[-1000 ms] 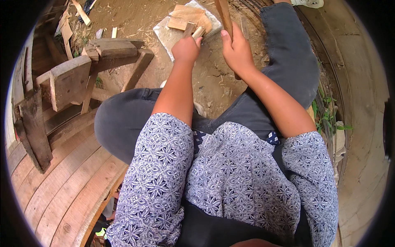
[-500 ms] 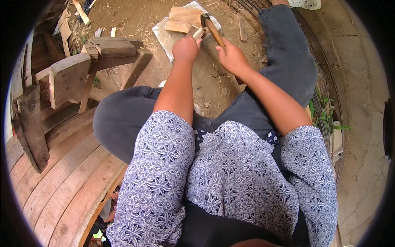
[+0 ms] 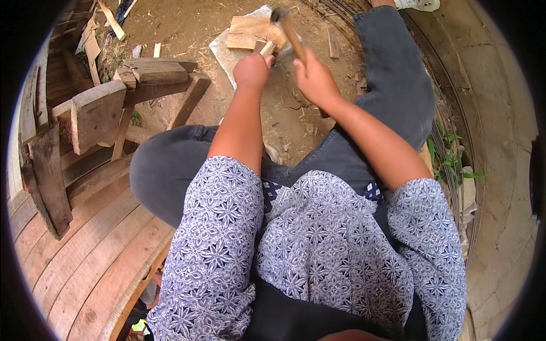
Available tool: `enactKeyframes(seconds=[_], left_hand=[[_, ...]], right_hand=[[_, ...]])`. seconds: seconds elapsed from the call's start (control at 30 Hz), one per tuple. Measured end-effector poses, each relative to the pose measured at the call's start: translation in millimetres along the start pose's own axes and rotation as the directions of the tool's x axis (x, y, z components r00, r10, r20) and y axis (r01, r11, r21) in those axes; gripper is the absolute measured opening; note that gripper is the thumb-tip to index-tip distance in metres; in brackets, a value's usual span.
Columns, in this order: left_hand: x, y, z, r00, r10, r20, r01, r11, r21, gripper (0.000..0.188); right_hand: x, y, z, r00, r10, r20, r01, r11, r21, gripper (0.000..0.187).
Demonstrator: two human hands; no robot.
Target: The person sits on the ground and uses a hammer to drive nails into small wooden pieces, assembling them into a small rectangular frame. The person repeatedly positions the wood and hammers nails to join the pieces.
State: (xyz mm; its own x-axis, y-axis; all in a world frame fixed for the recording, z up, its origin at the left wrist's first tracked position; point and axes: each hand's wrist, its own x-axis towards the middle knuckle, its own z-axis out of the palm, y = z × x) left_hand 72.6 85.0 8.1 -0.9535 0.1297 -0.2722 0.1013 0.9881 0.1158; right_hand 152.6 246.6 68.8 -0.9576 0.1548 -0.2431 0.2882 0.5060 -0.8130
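Note:
My left hand (image 3: 252, 71) is closed around a short piece of wood (image 3: 268, 49), whose pale end sticks out past the fingers. Just beyond it, a flat wooden block (image 3: 248, 32) lies on a whitish stone slab (image 3: 222, 50). My right hand (image 3: 317, 81) grips a hammer (image 3: 292, 37) by its wooden handle. The dark hammer head is slightly blurred and appears above the slab, apart from the wood in my left hand. Whether the held wood touches the block cannot be made out.
A rough timber frame (image 3: 98, 113) stands at the left, above a curved run of planks (image 3: 96, 250). Wood scraps (image 3: 333, 43) and shavings lie on the dirt ground. Thin rods (image 3: 453, 187) and a green plant (image 3: 446, 149) border the pale surface at right.
The hammer head has lifted away from the wood and tilted further up. My left hand stays on the wood near the same spot, and the whole view has shifted slightly.

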Motion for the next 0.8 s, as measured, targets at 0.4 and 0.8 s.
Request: enactKeyframes(seconds=[0.4, 0.8], left_hand=[[0.5, -0.6, 2.2, 1.000, -0.006, -0.016, 0.006, 1.000, 0.010, 0.051], [-0.8, -1.6, -0.3, 0.999, -0.034, -0.001, 0.034, 0.999, -0.017, 0.052]], right_hand=[[15.2, 15.1, -3.9, 0.990, -0.127, 0.066, 0.131, 0.990, -0.061, 0.037], [6.7, -11.2, -9.2, 0.977, -0.091, -0.194, 0.121, 0.981, 0.152, 0.031]])
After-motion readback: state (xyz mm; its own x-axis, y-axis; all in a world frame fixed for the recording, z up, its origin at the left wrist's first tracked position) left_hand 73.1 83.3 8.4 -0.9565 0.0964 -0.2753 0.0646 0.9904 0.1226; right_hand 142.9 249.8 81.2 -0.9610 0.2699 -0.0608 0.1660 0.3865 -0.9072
